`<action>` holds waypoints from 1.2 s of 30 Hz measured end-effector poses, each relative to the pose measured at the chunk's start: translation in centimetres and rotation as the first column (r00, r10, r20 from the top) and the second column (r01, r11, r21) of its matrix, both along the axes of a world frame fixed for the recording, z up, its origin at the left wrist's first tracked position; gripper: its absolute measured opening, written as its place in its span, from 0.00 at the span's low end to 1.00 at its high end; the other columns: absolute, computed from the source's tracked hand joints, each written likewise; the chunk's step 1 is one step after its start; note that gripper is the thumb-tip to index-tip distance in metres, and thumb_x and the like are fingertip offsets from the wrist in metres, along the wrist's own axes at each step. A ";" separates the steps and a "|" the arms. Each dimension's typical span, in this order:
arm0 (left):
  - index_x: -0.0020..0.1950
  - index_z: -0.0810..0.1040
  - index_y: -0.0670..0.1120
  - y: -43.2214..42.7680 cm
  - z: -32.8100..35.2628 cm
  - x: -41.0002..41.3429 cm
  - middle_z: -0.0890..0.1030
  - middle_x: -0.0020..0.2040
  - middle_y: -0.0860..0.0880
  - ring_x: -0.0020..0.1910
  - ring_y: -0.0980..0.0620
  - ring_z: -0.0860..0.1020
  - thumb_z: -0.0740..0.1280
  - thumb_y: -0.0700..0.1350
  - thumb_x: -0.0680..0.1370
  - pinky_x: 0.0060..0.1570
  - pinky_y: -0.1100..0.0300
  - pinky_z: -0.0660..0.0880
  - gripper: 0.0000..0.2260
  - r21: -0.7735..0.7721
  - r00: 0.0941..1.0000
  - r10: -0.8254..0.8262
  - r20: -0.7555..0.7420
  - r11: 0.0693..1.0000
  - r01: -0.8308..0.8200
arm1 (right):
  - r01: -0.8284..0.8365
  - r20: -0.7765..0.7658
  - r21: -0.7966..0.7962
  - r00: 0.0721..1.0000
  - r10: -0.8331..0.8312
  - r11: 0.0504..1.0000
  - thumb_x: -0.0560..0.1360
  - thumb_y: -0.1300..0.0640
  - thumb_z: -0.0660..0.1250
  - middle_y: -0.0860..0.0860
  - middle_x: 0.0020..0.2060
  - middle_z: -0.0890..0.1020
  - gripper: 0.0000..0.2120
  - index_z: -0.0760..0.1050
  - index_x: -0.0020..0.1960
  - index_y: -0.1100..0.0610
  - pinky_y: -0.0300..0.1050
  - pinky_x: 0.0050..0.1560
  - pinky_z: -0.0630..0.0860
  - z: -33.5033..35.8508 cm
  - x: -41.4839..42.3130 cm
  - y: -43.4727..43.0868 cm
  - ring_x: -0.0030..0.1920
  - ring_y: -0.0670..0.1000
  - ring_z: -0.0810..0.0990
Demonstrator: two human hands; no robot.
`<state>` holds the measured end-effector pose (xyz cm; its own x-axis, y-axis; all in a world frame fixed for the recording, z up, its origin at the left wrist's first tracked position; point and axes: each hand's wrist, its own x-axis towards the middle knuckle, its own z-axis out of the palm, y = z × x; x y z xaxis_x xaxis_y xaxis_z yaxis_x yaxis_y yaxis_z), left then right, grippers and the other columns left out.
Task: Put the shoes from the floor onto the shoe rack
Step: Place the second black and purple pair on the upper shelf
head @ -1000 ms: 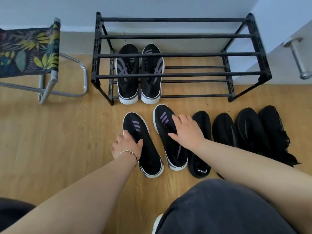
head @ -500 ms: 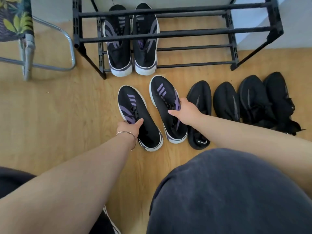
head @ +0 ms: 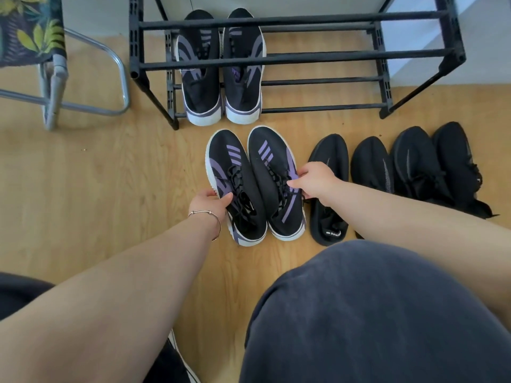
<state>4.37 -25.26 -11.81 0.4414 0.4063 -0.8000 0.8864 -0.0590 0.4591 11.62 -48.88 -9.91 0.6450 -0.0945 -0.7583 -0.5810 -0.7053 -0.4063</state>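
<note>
At frame centre, left hand (head: 208,200) and right hand (head: 315,181) each grip a black-purple sneaker (head: 235,186), pressed together; shoe rack (head: 298,58) above has free bars at right.

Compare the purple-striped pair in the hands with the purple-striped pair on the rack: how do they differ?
The held pair sits over the floor, in front of the shoe rack; the racked pair sits on the bottom tier. The left hand and right hand grip the held pair; nothing touches the racked pair. Both are black with purple stripes and white soles, toes pointing away.
</note>
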 end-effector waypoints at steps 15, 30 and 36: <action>0.64 0.77 0.48 4.7 10.1 1.4 0.84 0.48 0.49 0.45 0.48 0.86 0.77 0.47 0.73 0.51 0.52 0.84 0.21 -0.039 0.990 0.071 0.123 0.997 -0.067 | 0.018 -0.112 0.208 0.994 0.006 0.978 0.76 0.65 0.73 0.60 0.56 0.83 0.18 0.74 0.63 0.64 0.55 0.55 0.84 11.8 3.6 2.8 0.51 0.57 0.86; 0.66 0.79 0.44 9.3 18.9 11.2 0.82 0.48 0.51 0.44 0.52 0.83 0.75 0.45 0.76 0.36 0.64 0.79 0.20 -0.023 0.941 -0.094 0.324 0.994 0.107 | 0.163 0.078 0.363 0.976 -0.204 0.917 0.77 0.65 0.72 0.57 0.54 0.84 0.14 0.78 0.62 0.62 0.57 0.58 0.83 18.5 8.2 5.2 0.53 0.56 0.86; 0.66 0.80 0.44 9.5 18.5 18.2 0.83 0.46 0.49 0.44 0.49 0.83 0.75 0.45 0.76 0.51 0.54 0.83 0.20 0.017 0.927 -0.122 0.355 0.992 0.124 | 0.245 0.200 0.350 0.924 -0.327 0.904 0.77 0.60 0.73 0.58 0.52 0.86 0.10 0.82 0.58 0.60 0.57 0.59 0.82 17.6 12.6 6.1 0.54 0.59 0.85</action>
<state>22.55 -15.77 6.67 0.7429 0.3262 -0.5845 0.6518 -0.1535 0.7427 24.24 -42.79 7.71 0.7964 -0.0887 -0.5982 -0.5892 -0.3363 -0.7346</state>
